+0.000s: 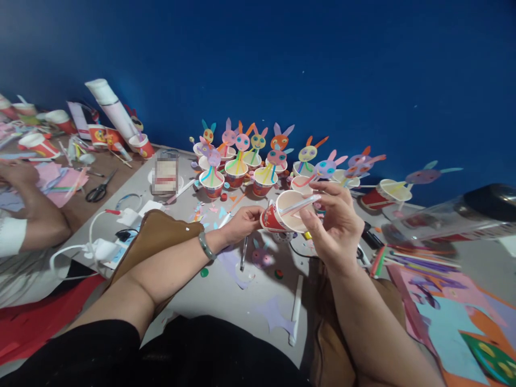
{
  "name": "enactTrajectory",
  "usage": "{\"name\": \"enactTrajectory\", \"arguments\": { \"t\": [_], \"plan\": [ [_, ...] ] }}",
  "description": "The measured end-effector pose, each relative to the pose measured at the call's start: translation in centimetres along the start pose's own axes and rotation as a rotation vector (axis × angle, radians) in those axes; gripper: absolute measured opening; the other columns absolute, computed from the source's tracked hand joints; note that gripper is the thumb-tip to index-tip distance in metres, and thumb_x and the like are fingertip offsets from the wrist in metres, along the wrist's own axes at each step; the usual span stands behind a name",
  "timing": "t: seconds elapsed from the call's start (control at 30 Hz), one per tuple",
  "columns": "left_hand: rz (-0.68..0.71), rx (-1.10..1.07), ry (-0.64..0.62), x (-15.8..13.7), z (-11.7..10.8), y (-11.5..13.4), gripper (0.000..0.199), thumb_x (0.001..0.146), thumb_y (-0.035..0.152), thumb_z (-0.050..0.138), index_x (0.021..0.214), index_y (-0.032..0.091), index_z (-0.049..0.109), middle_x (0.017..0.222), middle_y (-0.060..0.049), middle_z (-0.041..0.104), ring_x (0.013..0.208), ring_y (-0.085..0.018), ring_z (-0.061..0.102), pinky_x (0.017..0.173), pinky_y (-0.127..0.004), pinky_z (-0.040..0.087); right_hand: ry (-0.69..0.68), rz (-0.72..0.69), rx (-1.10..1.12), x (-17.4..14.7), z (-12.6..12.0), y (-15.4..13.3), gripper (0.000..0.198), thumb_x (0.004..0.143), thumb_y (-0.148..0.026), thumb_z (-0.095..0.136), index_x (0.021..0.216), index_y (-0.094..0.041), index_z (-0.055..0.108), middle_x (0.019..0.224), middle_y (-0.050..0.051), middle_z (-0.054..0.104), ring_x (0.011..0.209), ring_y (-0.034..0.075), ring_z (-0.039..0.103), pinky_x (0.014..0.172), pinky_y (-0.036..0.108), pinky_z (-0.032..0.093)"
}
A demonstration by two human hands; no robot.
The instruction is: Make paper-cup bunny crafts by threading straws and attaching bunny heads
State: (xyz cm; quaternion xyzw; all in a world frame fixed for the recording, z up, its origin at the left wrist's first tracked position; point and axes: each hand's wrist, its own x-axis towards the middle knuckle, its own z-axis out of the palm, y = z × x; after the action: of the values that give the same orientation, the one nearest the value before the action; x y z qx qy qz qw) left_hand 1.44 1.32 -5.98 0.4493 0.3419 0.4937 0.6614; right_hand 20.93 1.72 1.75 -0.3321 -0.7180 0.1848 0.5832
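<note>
A red and white paper cup (271, 219) is tilted in front of me with its mouth to the right. My left hand (245, 223) is closed on its base side. A pale drinking straw (297, 208) lies across the cup's mouth, and the thumb and fingers of my right hand (336, 228) pinch its outer end at the rim. Whether the straw touches the cup inside is unclear. Below the cup, a purple paper rabbit head (262, 258) lies on the table beside a pen (244, 253).
Behind stand several cups with paper rabbits on straws, one yellow-faced rabbit (308, 153) among them. A clear bottle (435, 220), loose straws (423, 259) and coloured paper (447, 317) lie right. Left are a power strip (115, 252), scissors (100, 187) and another person's arm (42, 207).
</note>
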Motion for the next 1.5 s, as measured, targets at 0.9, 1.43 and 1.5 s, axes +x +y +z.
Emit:
{"name": "enactTrajectory", "arguments": {
  "t": [0.9,1.43,1.5],
  "plan": [
    [-0.385,-0.023,-0.515,-0.7,-0.4,0.8,0.057,0.055,0.054,0.099,0.085,0.011,0.077,0.077,-0.005,0.076,0.066,-0.012,0.068,0.067,-0.023,0.055,-0.676,0.078,0.109,2.4,-4.5,-0.8,0.044,0.076,-0.041,0.09,0.117,-0.031,0.079,0.114,0.005,0.081,0.107,0.025,0.076,0.091,0.038,0.062],
    [-0.39,0.024,-0.563,-0.8,-0.5,1.2,0.057,0.052,0.055,0.099,0.083,0.012,0.08,0.076,-0.005,0.074,0.067,-0.011,0.064,0.066,-0.023,0.054,-0.708,0.242,0.45,2.7,-5.2,-0.8,0.058,0.071,-0.07,0.085,0.112,-0.029,0.08,0.117,0.01,0.079,0.11,0.03,0.075,0.093,0.041,0.062],
    [-0.42,0.009,-0.607,-0.9,-0.5,1.4,0.056,0.05,0.054,0.101,0.082,0.013,0.08,0.077,-0.005,0.075,0.068,-0.012,0.065,0.067,-0.023,0.055,-0.664,0.253,0.461,2.5,-5.0,-0.8,0.034,0.085,-0.056,0.08,0.107,-0.03,0.081,0.113,0.008,0.079,0.109,0.026,0.076,0.094,0.04,0.062]
  ]
}}
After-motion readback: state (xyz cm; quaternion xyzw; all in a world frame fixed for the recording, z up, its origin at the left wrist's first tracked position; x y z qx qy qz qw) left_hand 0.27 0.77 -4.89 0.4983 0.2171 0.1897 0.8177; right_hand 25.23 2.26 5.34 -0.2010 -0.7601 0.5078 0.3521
